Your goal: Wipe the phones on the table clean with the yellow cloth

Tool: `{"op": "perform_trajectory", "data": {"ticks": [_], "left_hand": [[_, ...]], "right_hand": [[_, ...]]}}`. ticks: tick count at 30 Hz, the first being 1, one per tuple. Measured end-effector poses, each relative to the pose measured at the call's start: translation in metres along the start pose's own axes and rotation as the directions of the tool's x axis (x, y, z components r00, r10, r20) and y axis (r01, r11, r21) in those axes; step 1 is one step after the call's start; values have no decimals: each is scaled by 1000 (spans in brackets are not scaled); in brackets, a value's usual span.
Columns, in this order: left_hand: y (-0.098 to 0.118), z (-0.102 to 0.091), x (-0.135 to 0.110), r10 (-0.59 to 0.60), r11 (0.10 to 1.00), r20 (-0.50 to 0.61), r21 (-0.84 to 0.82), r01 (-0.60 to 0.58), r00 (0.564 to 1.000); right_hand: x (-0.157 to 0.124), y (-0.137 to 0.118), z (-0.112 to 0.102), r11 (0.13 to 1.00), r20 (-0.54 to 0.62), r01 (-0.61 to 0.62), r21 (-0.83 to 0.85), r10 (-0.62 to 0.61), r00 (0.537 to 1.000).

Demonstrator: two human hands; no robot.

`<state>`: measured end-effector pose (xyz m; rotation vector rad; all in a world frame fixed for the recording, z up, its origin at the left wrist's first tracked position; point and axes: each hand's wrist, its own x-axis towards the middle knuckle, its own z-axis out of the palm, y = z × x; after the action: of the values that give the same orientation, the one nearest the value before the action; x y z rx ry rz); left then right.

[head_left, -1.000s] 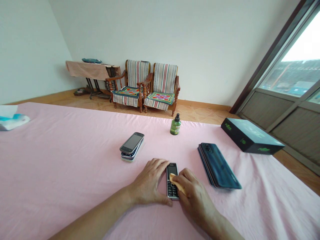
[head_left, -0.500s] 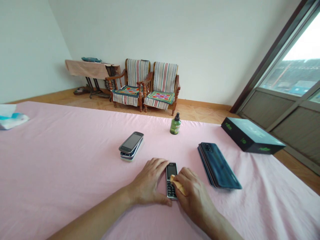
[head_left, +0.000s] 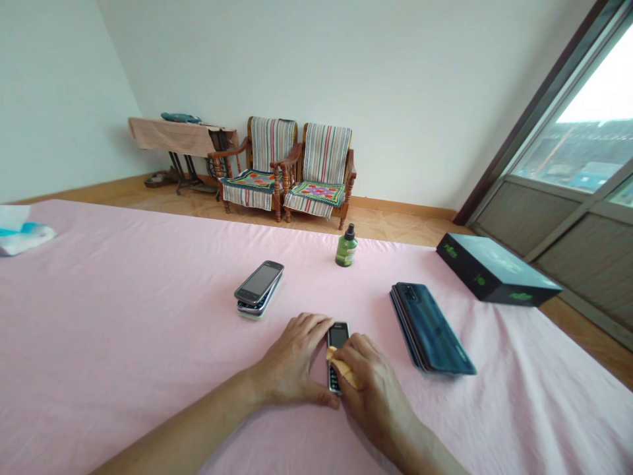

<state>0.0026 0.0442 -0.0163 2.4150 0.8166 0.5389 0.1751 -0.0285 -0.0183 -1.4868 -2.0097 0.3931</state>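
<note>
A keypad mobile phone [head_left: 339, 335] lies face up on the pink cloth, its small screen showing and part of its keys covered. My left hand [head_left: 291, 363] grips it along the left side, fingertips at the top corner and thumb by the bottom edge. Bunched in my right hand [head_left: 373, 379] is a yellow wiping cloth [head_left: 346, 371], pressed onto the phone just below the screen. Left of the hands is a small stack of phones [head_left: 260, 282] with a grey touchscreen one on top. To the right rests a stack of larger smartphones [head_left: 435, 330], a blue one uppermost.
A green bottle with a black cap [head_left: 346, 247] stands beyond the hands. At the right edge of the pink sheet [head_left: 123, 297] sits a black box [head_left: 494, 270]. A tissue pack [head_left: 24, 237] lies far left. Two wooden chairs [head_left: 321, 171] are by the wall.
My right hand has slid the yellow cloth a little to the left across the phone, toward its left edge. My left hand stays in place.
</note>
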Motion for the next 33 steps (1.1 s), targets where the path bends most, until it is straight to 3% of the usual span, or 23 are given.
{"op": "perform_trajectory", "data": {"ticks": [9,15,23,28,33], "left_hand": [[-1,0,0,-16,1000,18,17,16,1000],[1,-1,0,-16,1000,11,0,16,1000],[-2,0,-1,-16,1000,11,-10,16,1000],[0,-1,-1,-10,1000,9,-3,10,1000],[-2,0,-1,-9,1000,13,-5,9,1000]], "right_hand": [[0,7,-9,997,-41,-69,-40,67,997],[1,2,-2,1000,-15,-6,21,6,1000],[-1,6,-8,998,-37,-67,6,67,997],[2,0,-3,1000,-18,-7,21,8,1000],[2,4,-9,996,-19,-93,-4,93,996]]}}
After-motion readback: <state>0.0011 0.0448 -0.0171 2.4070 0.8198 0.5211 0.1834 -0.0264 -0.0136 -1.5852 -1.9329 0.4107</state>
